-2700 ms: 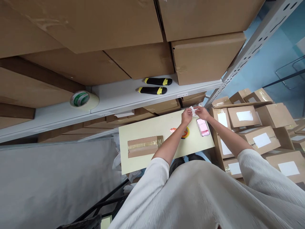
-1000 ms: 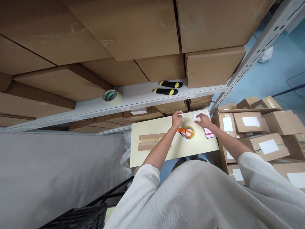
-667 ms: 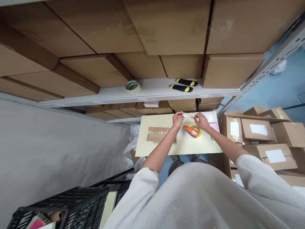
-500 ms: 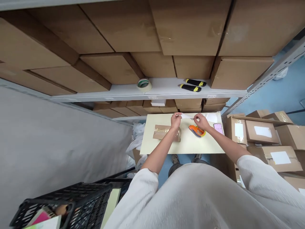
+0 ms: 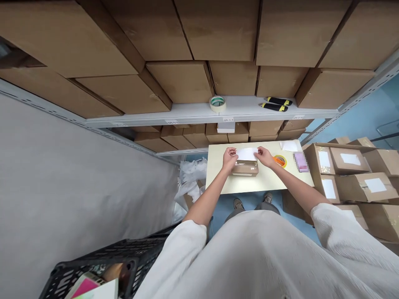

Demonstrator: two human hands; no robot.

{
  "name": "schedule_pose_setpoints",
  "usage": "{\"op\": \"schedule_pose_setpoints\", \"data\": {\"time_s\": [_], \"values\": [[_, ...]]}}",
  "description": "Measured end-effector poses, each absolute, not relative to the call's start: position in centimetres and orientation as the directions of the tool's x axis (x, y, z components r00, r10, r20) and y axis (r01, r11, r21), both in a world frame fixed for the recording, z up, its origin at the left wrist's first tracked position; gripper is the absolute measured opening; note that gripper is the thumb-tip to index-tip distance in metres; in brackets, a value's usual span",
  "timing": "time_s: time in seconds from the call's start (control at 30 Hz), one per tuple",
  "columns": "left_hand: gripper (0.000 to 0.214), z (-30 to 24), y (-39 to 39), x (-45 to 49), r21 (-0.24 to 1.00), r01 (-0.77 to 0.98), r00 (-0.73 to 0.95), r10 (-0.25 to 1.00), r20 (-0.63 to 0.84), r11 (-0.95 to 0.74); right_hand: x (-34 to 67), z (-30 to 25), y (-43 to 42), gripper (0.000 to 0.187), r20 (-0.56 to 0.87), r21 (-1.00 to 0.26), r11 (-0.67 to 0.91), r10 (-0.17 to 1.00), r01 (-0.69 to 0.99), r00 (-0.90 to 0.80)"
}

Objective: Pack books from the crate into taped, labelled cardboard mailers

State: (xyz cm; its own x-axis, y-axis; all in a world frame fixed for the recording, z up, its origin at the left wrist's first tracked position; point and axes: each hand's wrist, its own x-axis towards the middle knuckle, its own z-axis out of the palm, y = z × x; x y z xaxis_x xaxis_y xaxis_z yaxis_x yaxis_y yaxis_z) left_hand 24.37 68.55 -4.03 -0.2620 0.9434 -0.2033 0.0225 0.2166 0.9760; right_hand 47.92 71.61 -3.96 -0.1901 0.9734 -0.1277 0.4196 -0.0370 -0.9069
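Observation:
A white label (image 5: 247, 154) is stretched between my two hands, over the far part of a small taped cardboard box (image 5: 245, 168) on the pale table (image 5: 218, 182). My left hand (image 5: 230, 158) pinches the label's left end. At its right end my right hand (image 5: 264, 156) grips the other edge between thumb and fingers. Just right of that hand lies an orange tape dispenser (image 5: 279, 161) with a yellow roll, partly hidden by my forearm. Whether the label touches the box I cannot tell.
A phone (image 5: 301, 161) and white paper (image 5: 289, 145) lie on the table's right. On the shelf are a tape roll (image 5: 217, 104) and two black-yellow utility knives (image 5: 276, 104). Labelled boxes (image 5: 350, 159) stand stacked at right; a black crate (image 5: 131, 265) is at lower left.
The label has moved from beyond the box to over it, its face now turned up. The box sits turned and nearer both hands. The camera view has shifted left.

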Motion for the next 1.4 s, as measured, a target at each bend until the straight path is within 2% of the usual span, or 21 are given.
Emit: {"op": "schedule_pose_setpoints", "data": {"time_s": [0.1,0.33,0.53,0.77,1.0,1.27,1.4], "values": [[0.046,-5.0,68.1,23.4,0.978,0.054,-0.214,0.959,-0.184,0.199,46.8,-4.0,70.6,0.024,-0.131,-0.885,-0.038,0.977,0.464,-0.169],[0.039,-7.3,67.3,22.3,0.951,0.171,-0.247,0.946,-0.212,0.258,45.4,-5.1,69.5,0.014,-0.239,-0.728,-0.141,0.969,0.671,-0.056],[0.049,-9.0,66.3,22.0,0.918,0.285,-0.263,0.944,-0.2,0.274,44.1,-7.4,68.1,0.044,-0.222,-0.684,-0.182,0.974,0.707,0.036],[0.068,-10.0,65.9,21.7,0.902,0.359,-0.245,0.957,-0.155,0.238,42.9,-8.4,66.9,0.05,-0.152,-0.625,-0.083,0.988,0.776,-0.017],[0.067,-10.7,66.0,21.5,0.884,0.399,-0.222,0.961,-0.165,0.243,42.5,-8.8,66.4,0.049,-0.175,-0.571,-0.053,0.983,0.819,-0.059],[0.065,-10.6,65.8,21.7,0.751,0.626,-0.144,0.978,-0.152,0.209,41.8,-8.3,65.9,0.047,-0.193,-0.497,-0.027,0.978,0.867,-0.081],[0.061,-10.3,65.5,21.7,0.69,0.71,-0.09,0.99,-0.108,0.14,41.2,-7.5,65.7,0.04,-0.234,-0.404,-0.024,0.969,0.914,-0.078]]}}
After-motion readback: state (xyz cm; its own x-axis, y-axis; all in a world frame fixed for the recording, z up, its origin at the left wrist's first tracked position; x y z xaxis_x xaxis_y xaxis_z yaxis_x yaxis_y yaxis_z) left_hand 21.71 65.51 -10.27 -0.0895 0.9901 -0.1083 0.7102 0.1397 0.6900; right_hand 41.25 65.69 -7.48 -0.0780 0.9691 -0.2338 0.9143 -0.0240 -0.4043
